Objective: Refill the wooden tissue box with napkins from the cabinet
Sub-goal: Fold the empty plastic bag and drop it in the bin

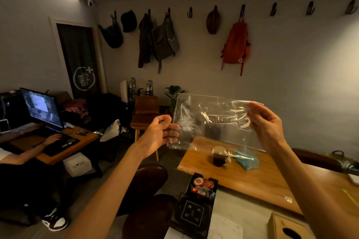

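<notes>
I hold an empty clear plastic bag (pixel 209 120) stretched out in front of me at chest height. My left hand (pixel 159 134) pinches its left edge and my right hand (pixel 268 124) grips its upper right corner. The bag hangs above the wooden table (pixel 252 178). At the bottom right, the wooden tissue box (pixel 285 227) stands on the table with its dark oval slot facing up. No napkins show in the bag or in the box's slot.
On the table stand a dark glass cup (pixel 219 156), a blue packet (pixel 247 160), a black patterned box (pixel 191 213) and a colourful tray (pixel 203 186). Dark chairs (pixel 147 182) sit at the table's left. A person types at a desk (pixel 58 141) on the left. Bags hang on wall hooks.
</notes>
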`<state>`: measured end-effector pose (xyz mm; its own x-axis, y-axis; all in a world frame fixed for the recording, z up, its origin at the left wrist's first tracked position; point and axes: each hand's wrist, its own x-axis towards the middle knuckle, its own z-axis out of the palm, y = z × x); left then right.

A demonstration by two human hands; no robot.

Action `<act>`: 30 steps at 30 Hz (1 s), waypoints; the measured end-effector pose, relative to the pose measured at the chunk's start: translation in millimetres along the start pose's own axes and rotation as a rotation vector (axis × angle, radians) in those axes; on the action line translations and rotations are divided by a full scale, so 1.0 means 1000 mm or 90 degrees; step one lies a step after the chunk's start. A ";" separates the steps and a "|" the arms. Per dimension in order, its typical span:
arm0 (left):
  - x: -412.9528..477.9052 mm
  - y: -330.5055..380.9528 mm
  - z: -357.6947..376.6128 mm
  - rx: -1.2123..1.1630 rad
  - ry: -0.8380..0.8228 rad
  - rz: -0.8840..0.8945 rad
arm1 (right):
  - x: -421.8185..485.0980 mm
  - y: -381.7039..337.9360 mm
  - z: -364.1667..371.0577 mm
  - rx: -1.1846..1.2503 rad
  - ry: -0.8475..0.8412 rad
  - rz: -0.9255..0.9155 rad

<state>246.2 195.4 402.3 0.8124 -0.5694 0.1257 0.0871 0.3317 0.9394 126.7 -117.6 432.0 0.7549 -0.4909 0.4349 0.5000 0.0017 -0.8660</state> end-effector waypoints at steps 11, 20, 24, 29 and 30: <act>-0.004 0.006 -0.020 0.666 0.263 0.214 | 0.031 -0.017 0.062 -0.305 -0.321 -0.014; -0.043 0.013 -0.044 0.369 -0.057 0.021 | 0.013 -0.038 0.172 -0.678 -0.502 -0.272; -0.083 -0.005 -0.079 0.272 0.078 0.007 | -0.031 0.028 0.142 -0.315 -0.338 0.039; -0.127 -0.014 -0.120 0.163 0.138 -0.045 | -0.102 0.132 0.157 0.012 -0.424 0.476; -0.134 -0.016 -0.127 0.160 0.135 -0.059 | -0.113 0.139 0.164 0.009 -0.440 0.479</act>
<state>209.3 361.6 330.1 0.9118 -0.4106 -0.0076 0.0423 0.0753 0.9963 180.7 80.8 303.5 0.9526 0.2522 -0.1700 -0.2038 0.1144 -0.9723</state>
